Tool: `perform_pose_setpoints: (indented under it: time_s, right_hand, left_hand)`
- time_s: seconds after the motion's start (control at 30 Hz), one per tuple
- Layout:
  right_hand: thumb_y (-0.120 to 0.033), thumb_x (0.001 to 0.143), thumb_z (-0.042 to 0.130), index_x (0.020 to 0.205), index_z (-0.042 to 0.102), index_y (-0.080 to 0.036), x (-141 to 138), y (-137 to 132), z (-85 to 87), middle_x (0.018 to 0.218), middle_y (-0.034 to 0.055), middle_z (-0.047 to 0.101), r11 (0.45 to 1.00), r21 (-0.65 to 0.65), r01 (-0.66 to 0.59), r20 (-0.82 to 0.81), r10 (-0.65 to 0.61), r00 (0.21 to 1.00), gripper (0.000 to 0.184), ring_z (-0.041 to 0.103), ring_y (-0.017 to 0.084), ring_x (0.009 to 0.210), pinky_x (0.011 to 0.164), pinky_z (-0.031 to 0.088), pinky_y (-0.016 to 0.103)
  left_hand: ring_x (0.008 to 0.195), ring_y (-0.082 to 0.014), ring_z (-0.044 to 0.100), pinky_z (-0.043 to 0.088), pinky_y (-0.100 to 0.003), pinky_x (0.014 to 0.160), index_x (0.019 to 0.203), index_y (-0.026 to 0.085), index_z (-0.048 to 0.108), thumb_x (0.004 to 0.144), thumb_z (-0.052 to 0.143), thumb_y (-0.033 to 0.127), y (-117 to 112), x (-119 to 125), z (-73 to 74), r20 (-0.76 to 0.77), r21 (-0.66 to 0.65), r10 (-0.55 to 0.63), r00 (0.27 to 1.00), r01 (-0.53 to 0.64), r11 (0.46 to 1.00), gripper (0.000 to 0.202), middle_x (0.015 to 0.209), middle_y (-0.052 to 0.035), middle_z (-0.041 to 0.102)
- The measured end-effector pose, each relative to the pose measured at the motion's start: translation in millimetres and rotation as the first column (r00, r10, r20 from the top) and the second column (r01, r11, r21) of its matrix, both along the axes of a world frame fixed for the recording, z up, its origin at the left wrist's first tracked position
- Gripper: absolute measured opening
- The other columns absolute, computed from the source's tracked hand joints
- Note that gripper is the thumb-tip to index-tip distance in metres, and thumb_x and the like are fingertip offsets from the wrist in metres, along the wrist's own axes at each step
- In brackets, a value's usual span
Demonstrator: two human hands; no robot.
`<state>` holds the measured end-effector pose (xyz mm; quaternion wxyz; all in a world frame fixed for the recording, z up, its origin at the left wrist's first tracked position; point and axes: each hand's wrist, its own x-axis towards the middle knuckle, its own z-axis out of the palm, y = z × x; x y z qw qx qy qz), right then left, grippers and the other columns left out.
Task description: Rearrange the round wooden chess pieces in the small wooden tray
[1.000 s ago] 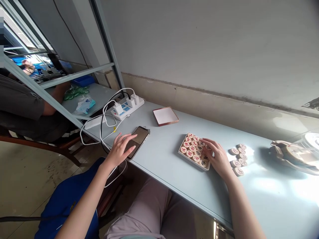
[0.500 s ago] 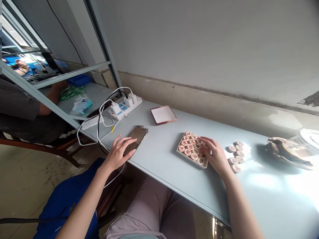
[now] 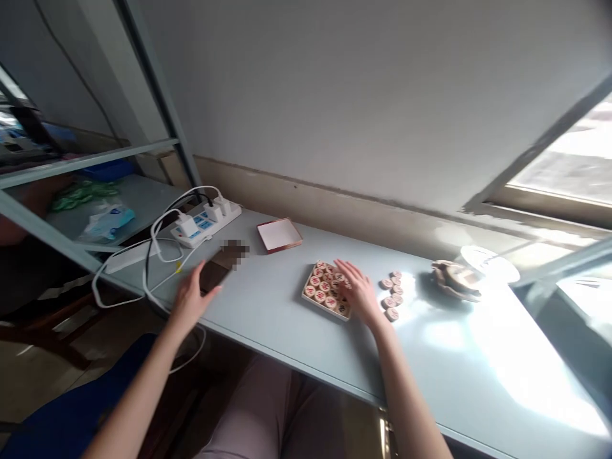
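Note:
My left hand (image 3: 192,298) is at the near end of a dark phone (image 3: 218,268) lying on the table, with fingers along one edge and thumb at the other. My right hand (image 3: 357,290) reaches over the right side of a shallow open box (image 3: 321,307), fingers stretched out and resting on or just above the pieces. Inside the box are rows of round wooden Chinese chess pieces (image 3: 324,287), with red characters on the left and dark ones on the right. Several more loose chess pieces (image 3: 392,298) lie on the table right of that hand.
A box lid (image 3: 280,236) lies inside-up near the wall. At left stands a white power strip (image 3: 205,224) with plugs and tangled cables (image 3: 153,255). A brown carved object (image 3: 456,280) and a clear round lid (image 3: 490,262) sit at right. A metal frame (image 3: 157,83) rises at left.
The view has swung right, so everything sits further left. My left fingers have gone from spread over the phone's screen to round its near end. My right fingers look straighter over the box.

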<state>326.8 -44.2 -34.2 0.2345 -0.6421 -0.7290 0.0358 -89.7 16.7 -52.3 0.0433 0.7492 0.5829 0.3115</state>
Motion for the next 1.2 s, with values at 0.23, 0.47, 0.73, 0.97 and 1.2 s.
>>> perform_pose_setpoints:
  time_s: [0.23, 0.47, 0.73, 0.97, 1.2]
  right_hand:
    - [-0.018, 0.09, 0.043, 0.122, 0.053, -0.03, -11, -3, 12.1, 0.125, 0.0026, 0.057, 0.999, 0.05, 0.006, 0.12, -0.012, 0.993, 0.036, 0.048, 0.022, 0.115, 0.104, 0.026, 0.047]
    - [-0.032, 0.089, 0.052, 0.11, 0.061, -0.027, -6, 7, 24.4, 0.108, 0.0054, 0.06, 0.998, 0.007, 0.066, 0.153, -0.067, 0.986, 0.023, 0.05, 0.021, 0.1, 0.088, 0.034, 0.038]
    - [-0.036, 0.09, 0.042, 0.116, 0.055, -0.03, 12, -81, 6.7, 0.131, 0.0059, 0.048, 0.927, 0.088, 0.365, 0.061, -0.371, 0.927, 0.03, 0.038, 0.028, 0.125, 0.099, 0.029, 0.054]
    - [-0.019, 0.092, 0.024, 0.146, 0.018, -0.028, 27, -63, -10.1, 0.151, 0.0035, 0.018, 0.968, -0.043, 0.247, 0.323, -0.22, 0.92, 0.056, 0.013, 0.024, 0.14, 0.107, -0.002, 0.063]
    - [-0.02, 0.093, 0.025, 0.148, 0.011, -0.021, 33, -27, 5.6, 0.153, 0.0056, 0.013, 0.874, -0.14, 0.465, 0.282, -0.415, 0.865, 0.057, 0.007, 0.025, 0.141, 0.108, 0.007, 0.06]
  left_hand:
    - [0.121, -0.0332, 0.046, 0.036, -0.054, 0.1, 0.126, 0.018, 0.046, 0.087, 0.047, 0.041, 33, 71, 22.3, 0.13, 0.238, -0.115, 0.985, 0.081, 0.968, 0.045, 0.127, -0.0161, 0.052]
    - [0.105, -0.0209, 0.057, 0.05, -0.037, 0.085, 0.104, 0.021, 0.059, 0.089, 0.037, 0.034, 35, 201, 3.5, 0.362, -0.039, -0.577, 0.732, 0.631, 0.775, 0.03, 0.112, -0.0081, 0.061]
    - [0.111, -0.0226, 0.056, 0.045, -0.04, 0.096, 0.109, 0.017, 0.061, 0.085, 0.038, 0.041, 75, 233, -19.4, 0.553, -0.153, -0.523, 0.648, 0.696, 0.701, 0.041, 0.116, -0.0099, 0.063]
    - [0.117, -0.024, 0.051, 0.037, -0.044, 0.103, 0.116, 0.018, 0.061, 0.083, 0.04, 0.039, 73, 231, -23.6, 0.494, -0.152, -0.565, 0.661, 0.706, 0.692, 0.044, 0.124, -0.0085, 0.06]
    - [0.12, -0.0232, 0.049, 0.036, -0.039, 0.105, 0.12, 0.017, 0.06, 0.084, 0.04, 0.035, 68, 228, -16.3, 0.417, -0.188, -0.568, 0.709, 0.679, 0.709, 0.046, 0.127, -0.0075, 0.058]
